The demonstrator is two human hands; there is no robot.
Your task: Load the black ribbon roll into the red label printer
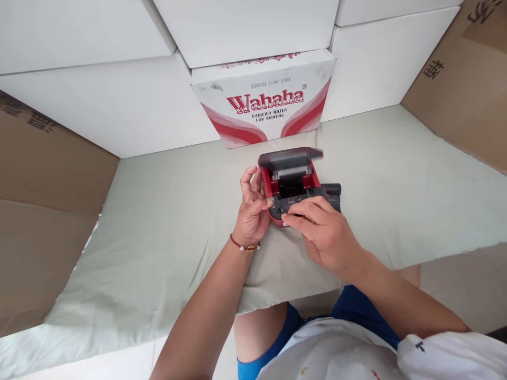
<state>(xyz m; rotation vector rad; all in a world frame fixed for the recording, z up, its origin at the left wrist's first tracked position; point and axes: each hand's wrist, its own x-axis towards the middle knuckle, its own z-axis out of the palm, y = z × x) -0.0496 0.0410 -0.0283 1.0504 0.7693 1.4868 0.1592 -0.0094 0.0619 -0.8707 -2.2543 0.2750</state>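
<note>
A small red and black machine, which looks like a label printer (268, 184), rests on the cloth with its dark lid (291, 157) raised. Inside it, a pale roller (292, 172) spans the opening. My left hand (253, 211) grips the machine's left side, the thumb pressing on the front left corner. Over the black front panel is my right hand (327, 232), its thumb and index finger pinched together near the small round part at the front left. Whatever lies between those fingertips is hidden. A black roll (333, 191) lies against the machine's right side.
The table has a pale green cloth (158, 221). Behind the machine stands a white and red Wahaha water carton (273, 105), backed by stacked white boxes (99, 105). Brown cardboard boxes flank the table at left (47, 211) and right (463, 79).
</note>
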